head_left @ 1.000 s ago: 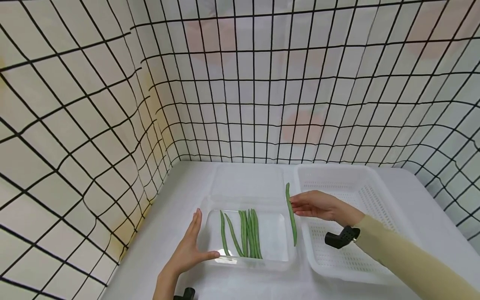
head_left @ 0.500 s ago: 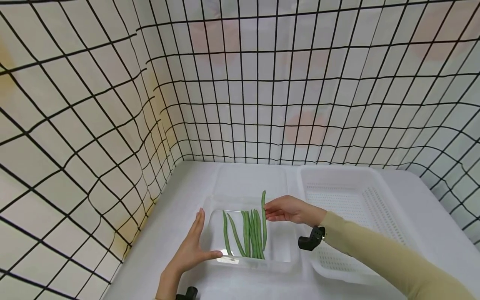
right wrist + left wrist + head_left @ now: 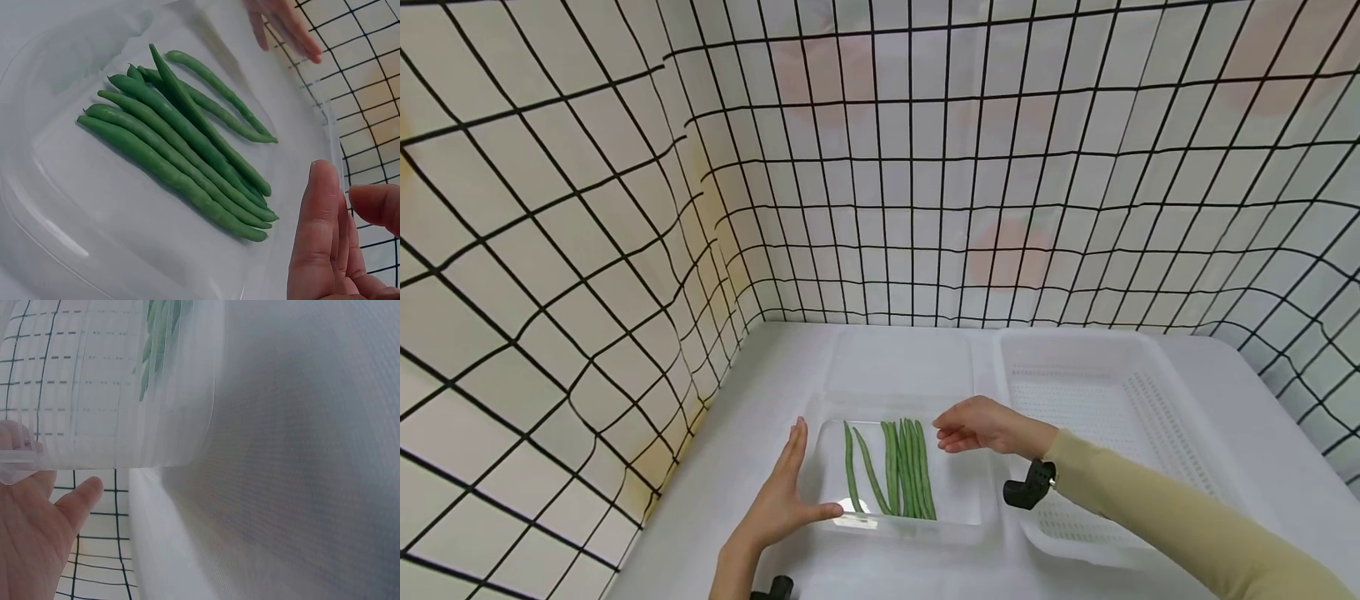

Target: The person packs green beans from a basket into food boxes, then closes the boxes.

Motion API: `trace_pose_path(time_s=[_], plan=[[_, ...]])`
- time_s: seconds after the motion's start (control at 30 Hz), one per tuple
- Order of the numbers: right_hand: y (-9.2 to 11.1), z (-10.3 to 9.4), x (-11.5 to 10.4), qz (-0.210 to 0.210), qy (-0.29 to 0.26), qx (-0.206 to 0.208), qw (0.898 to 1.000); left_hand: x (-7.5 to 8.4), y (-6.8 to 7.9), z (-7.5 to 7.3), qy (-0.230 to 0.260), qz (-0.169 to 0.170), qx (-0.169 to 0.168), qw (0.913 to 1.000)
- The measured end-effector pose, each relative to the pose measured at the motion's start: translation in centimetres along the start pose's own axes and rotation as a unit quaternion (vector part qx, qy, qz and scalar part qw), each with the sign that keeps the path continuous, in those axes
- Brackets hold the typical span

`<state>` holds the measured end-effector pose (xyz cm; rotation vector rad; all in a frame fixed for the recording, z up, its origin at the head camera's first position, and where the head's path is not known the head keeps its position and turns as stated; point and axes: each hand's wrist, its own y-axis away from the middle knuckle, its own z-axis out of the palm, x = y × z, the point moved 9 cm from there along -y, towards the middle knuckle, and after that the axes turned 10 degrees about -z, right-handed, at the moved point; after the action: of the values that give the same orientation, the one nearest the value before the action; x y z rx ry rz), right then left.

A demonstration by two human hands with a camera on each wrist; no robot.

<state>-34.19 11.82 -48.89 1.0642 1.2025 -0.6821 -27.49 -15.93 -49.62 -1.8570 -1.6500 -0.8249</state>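
Several green beans lie lengthwise in a clear plastic container. Most are bunched side by side in the middle; two lie apart toward the left. My left hand is at the container's left front corner, with fingers straight and thumb spread along the front rim. In the left wrist view, the container's ribbed wall hides part of that hand. Above the container's right part, my right hand holds nothing. The right wrist view shows its thumb and index finger apart, beside the bean ends.
A white perforated basket stands to the right, partly under the right forearm; no beans show in its visible part. Behind the container lies a flat translucent sheet, perhaps a lid. Black wire grid walls in the table's back and sides.
My right hand brought a green bean from the basket side leftward into the container and let it go at the right of the bunch. The left hand has stayed in place.
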Motion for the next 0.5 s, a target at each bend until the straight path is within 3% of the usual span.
trace_pose_path(time_s=[0.33,0.5], plan=[[0.34,-0.45,-0.59,-0.002,-0.007,-0.009,1.000,0.23,-0.08,-0.01,0.000,0.003,-0.007,1.0000],[-0.10,-0.76,-0.87,-0.011,-0.009,0.007,1.000,0.19,0.00,0.03,0.000,0.001,-0.011,0.9999]])
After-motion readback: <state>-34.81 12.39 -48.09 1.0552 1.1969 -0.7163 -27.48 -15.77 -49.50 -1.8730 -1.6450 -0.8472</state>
